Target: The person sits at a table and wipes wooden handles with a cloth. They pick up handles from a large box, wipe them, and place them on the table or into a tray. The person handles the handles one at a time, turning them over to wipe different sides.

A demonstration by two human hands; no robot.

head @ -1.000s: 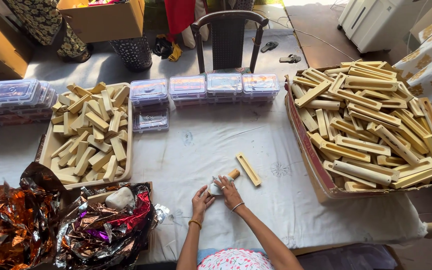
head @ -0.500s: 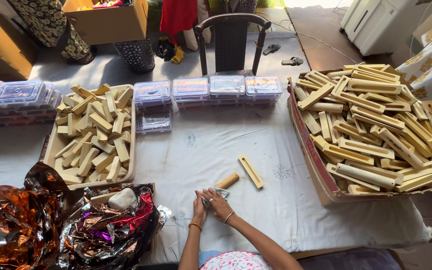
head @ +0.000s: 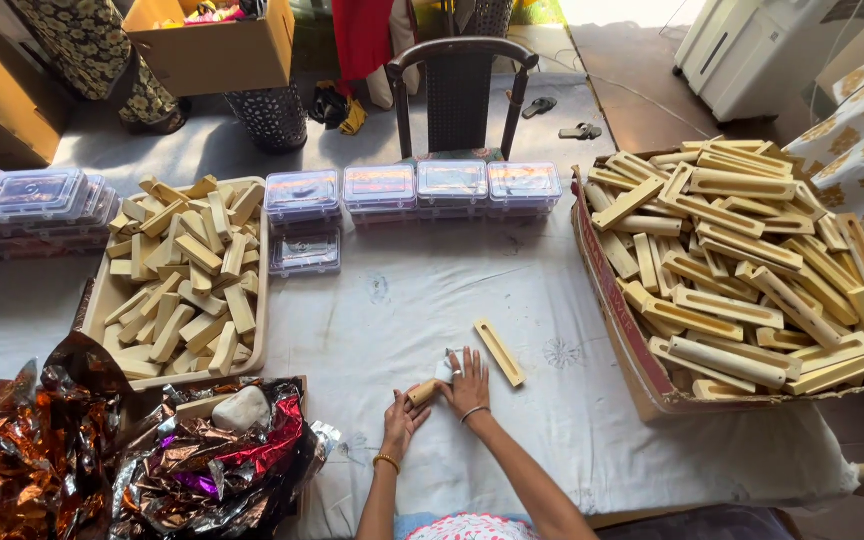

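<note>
bare cloth [head: 402, 300] between boxes [head: 652, 390]

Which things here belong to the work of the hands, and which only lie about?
In the work:
- left hand
- right hand
- short wooden piece
- slotted wooden bar

Lying about:
- clear plastic boxes
- black chair
- crumpled foil

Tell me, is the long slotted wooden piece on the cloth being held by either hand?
No, the long slotted wooden piece lies alone on the cloth, just beside the right hand, untouched.
</note>
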